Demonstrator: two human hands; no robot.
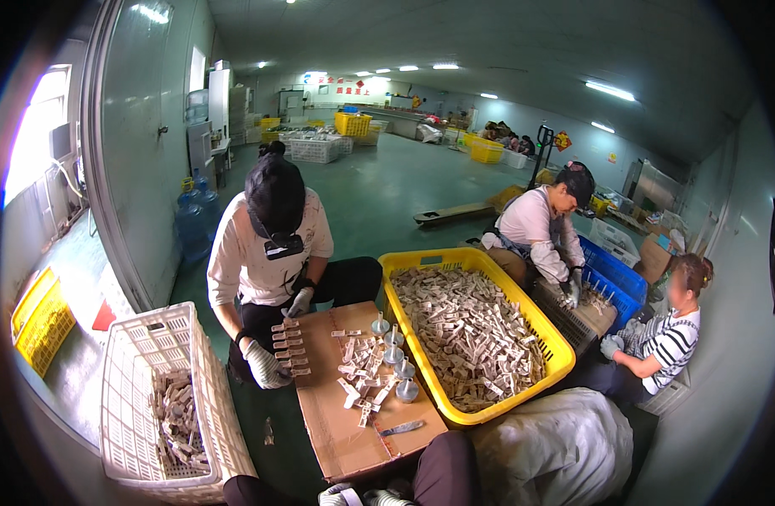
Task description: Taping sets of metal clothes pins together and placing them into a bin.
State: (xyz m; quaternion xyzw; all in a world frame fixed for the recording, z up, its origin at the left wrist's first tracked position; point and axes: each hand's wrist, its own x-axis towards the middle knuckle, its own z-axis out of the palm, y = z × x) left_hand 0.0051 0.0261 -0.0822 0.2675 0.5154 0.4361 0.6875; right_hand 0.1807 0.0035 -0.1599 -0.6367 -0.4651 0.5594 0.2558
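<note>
At the lower edge my left hand, in a striped grey glove, is closed around a pale flat piece. Close beside it is my right hand, also gloved; the frame cuts off its fingers. Beyond them a cardboard-topped work surface carries a loose pile of small pale clip-like pieces. Several round metal bases with upright pins stand along its right side. A flat metal strip lies nearer to me. Across the board, a co-worker's gloved hand is beside a row of pieces.
A yellow crate full of pale pieces adjoins the board on the right. To the left stands a white lattice crate with more pieces. A white sack lies at near right. Two other people sit beyond the yellow crate, near a blue crate.
</note>
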